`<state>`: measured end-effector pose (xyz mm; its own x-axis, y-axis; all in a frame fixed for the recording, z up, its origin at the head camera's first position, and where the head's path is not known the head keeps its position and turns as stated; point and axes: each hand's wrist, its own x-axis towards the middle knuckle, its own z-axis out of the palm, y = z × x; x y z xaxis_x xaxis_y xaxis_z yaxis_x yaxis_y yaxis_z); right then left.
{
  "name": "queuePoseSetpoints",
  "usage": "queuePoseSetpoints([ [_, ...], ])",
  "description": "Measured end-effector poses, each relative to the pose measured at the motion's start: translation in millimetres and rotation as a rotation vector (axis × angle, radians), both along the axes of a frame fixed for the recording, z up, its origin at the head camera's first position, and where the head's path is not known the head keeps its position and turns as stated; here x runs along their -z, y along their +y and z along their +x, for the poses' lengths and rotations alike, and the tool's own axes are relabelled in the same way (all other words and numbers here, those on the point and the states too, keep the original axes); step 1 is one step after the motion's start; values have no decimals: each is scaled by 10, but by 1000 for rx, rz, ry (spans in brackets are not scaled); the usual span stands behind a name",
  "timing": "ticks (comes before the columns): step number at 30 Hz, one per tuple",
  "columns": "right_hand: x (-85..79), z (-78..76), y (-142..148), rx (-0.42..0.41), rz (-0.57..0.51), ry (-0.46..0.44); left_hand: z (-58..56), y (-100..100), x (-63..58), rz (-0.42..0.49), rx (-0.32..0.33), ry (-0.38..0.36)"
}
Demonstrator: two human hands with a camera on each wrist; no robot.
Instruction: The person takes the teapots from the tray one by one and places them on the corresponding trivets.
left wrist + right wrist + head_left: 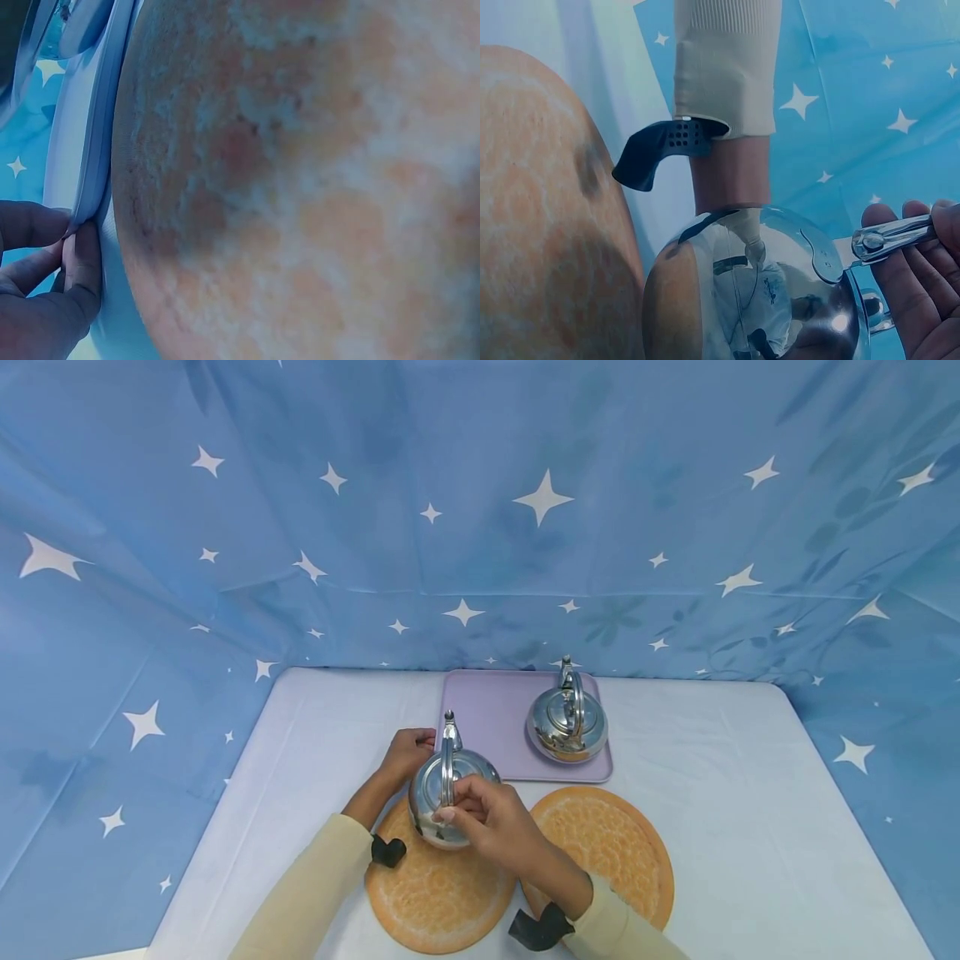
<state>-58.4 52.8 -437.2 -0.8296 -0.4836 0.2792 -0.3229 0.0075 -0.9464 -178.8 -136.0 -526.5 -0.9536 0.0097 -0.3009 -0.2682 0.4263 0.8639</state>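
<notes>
My right hand [495,827] grips the top handle of a shiny steel teapot [429,814], which appears over the left round mat [442,906] and near the tray's left front corner. In the right wrist view, fingers of the right hand [922,285] curl round the handle beside the teapot's mirrored body [780,247]. My left hand [407,753] is at the left edge of a lilac tray [483,718]. The left wrist view shows its thumb and fingers pinching the tray's rim [94,172]. A second steel teapot [555,745] stands on the tray's right side.
Another round, orange-tan mat [603,839] lies to the right, partly under my right forearm. A white cloth [720,793] covers the table. Blue star-printed curtains [480,527] hang behind it and at both sides.
</notes>
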Motion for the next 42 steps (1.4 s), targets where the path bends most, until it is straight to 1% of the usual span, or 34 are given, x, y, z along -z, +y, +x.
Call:
queuePoseSetpoints([
  [8,77,58,-18,-23,-49,-31,3,-20,24,-14,23,29],
  [18,103,93,-25,-29,-60,-70,2,-23,13,-26,34,46],
  [21,113,98,-27,-33,-63,-84,-4,-26,21,-17,35,48],
  [27,117,113,-39,-15,-39,-59,-8,-34,40,-8,40,50],
  [34,156,153,-58,-25,-55,-88,-15,-36,31,-3,32,48],
  [42,202,177,-91,-11,-15,-60,-11,-38,33,8,34,46],
])
